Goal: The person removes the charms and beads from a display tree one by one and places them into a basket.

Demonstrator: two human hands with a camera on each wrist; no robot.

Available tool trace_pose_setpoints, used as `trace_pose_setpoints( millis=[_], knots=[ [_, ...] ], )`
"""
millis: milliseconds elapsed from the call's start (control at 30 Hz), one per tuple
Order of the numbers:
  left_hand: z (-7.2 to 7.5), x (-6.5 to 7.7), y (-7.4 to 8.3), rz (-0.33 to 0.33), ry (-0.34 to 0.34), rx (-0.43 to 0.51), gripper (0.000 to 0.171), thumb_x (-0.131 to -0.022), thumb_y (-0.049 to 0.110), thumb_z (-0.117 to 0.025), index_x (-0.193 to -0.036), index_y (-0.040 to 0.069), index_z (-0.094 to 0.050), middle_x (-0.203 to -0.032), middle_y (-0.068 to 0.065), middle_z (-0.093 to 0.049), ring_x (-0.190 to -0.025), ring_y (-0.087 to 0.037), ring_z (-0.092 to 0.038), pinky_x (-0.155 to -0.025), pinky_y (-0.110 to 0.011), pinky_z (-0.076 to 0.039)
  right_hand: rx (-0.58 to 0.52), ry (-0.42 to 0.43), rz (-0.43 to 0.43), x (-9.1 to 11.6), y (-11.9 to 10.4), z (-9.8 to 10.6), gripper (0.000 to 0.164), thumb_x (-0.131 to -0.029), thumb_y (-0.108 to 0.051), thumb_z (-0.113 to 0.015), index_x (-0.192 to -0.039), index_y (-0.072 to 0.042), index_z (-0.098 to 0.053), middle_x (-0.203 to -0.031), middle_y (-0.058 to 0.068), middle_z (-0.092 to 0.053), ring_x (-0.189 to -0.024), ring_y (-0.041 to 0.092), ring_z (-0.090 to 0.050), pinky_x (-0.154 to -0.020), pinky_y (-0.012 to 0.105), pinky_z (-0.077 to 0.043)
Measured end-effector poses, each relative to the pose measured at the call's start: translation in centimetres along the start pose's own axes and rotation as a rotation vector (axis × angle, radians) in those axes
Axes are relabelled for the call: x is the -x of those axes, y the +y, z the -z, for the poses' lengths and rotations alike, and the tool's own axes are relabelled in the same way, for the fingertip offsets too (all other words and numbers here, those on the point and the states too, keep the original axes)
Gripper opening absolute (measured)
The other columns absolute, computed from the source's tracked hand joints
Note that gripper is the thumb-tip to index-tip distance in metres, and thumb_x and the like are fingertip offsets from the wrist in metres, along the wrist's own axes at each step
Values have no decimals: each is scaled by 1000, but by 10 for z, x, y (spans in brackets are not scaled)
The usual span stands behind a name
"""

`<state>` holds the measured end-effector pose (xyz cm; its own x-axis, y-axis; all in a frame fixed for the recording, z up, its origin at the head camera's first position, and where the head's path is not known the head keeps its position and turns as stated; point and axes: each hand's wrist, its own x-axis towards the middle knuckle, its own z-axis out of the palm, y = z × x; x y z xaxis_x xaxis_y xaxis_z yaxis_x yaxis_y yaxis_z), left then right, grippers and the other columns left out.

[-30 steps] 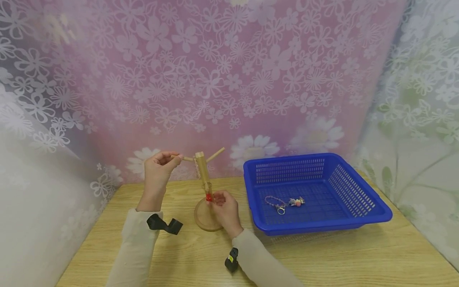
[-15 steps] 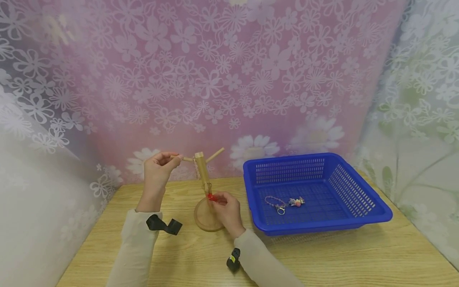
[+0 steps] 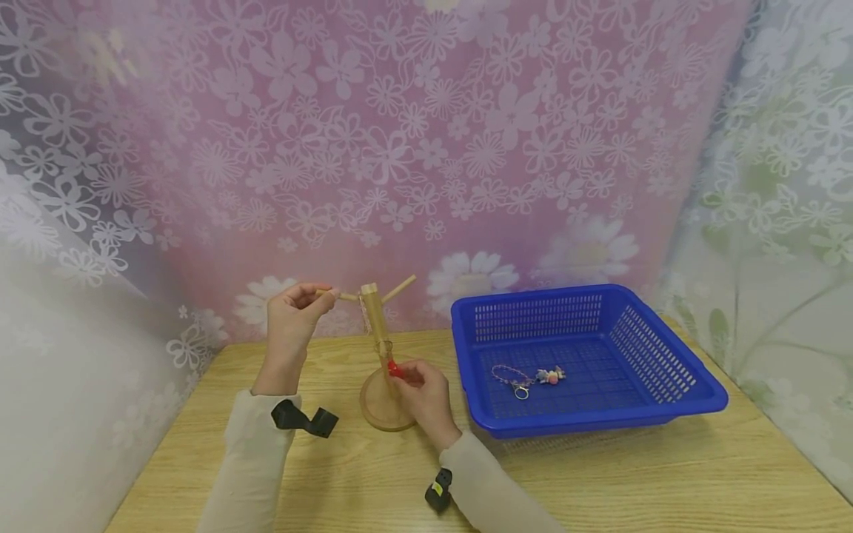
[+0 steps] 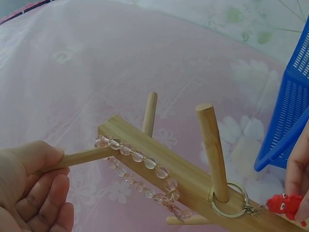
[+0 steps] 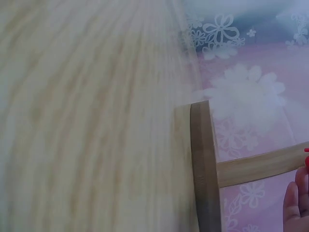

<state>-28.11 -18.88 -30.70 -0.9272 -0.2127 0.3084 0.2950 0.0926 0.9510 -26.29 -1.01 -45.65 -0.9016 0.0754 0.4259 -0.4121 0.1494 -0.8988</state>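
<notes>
A wooden peg stand with a round base stands on the table. My left hand pinches the end of its upper left peg. On that peg hangs a bracelet of clear pinkish beads. A metal key ring loops round a lower peg, and a short chain joins it to a red figure keychain. My right hand pinches the red figure just right of the post. In the right wrist view only a few fingertips show near the stand's post.
A blue plastic basket stands on the right of the wooden table. In it lie a pink beaded loop with a ring and small figure charms. A floral curtain hangs behind the table.
My right hand has shifted slightly right, drawing the red figure a little away from the post. The left hand stays on its peg.
</notes>
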Motion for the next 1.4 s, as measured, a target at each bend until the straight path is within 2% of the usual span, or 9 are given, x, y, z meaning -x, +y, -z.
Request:
trace_pose_setpoints(
  millis=[167,333,500,700,1000,1133,1400],
  knots=[
    [0,1,0,-9,3,-19,17,-82,16,-75,-90,3,-69,-69,7,-64,-71,-12,-63,-74,-24,-51,-38,-46,26,6,-29,8,11,-79,7,-71,-89,8,-67,-84,20,-68,-72,25,-64,-65,24,-52],
    [0,1,-1,-15,3,-19,17,-82,17,-75,-90,4,-68,-70,7,-64,-72,-13,-63,-75,-24,-51,-82,-98,-7,8,-42,11,11,-81,3,-70,-91,7,-67,-88,20,-68,-74,25,-63,-67,23,-51],
    [-1,0,-2,-6,6,-12,13,-82,16,-75,-89,6,-69,-70,6,-64,-70,-11,-63,-76,-24,-51,-88,-126,-34,10,-49,15,13,-82,1,-71,-93,7,-67,-87,19,-68,-76,26,-62,-67,23,-50],
    [-1,0,-1,10,5,-16,11,-82,17,-75,-87,9,-69,-70,6,-64,-73,-14,-63,-78,-26,-50,-87,-131,-55,11,-60,20,13,-81,0,-72,-92,6,-68,-85,19,-68,-74,21,-61,-67,21,-50],
    [-2,-1,-1,17,7,-11,11,-82,18,-75,-88,10,-69,-71,7,-65,-74,-15,-62,-81,-27,-49,-107,-130,-40,11,-70,25,13,-80,1,-72,-91,7,-68,-85,20,-68,-75,19,-62,-68,23,-51],
    [-2,1,0,7,11,-15,10,-82,17,-74,-88,10,-69,-72,7,-65,-73,-12,-62,-80,-28,-49,-111,-136,-30,12,-72,27,12,-80,1,-72,-91,7,-67,-85,19,-68,-74,17,-61,-69,23,-51],
    [-2,0,-2,-15,16,-8,9,-82,16,-75,-86,11,-69,-71,7,-65,-73,-15,-63,-77,-26,-50,-105,-123,-14,13,-79,30,11,-81,1,-71,-89,6,-67,-83,19,-68,-72,15,-61,-66,22,-51]
  ],
)
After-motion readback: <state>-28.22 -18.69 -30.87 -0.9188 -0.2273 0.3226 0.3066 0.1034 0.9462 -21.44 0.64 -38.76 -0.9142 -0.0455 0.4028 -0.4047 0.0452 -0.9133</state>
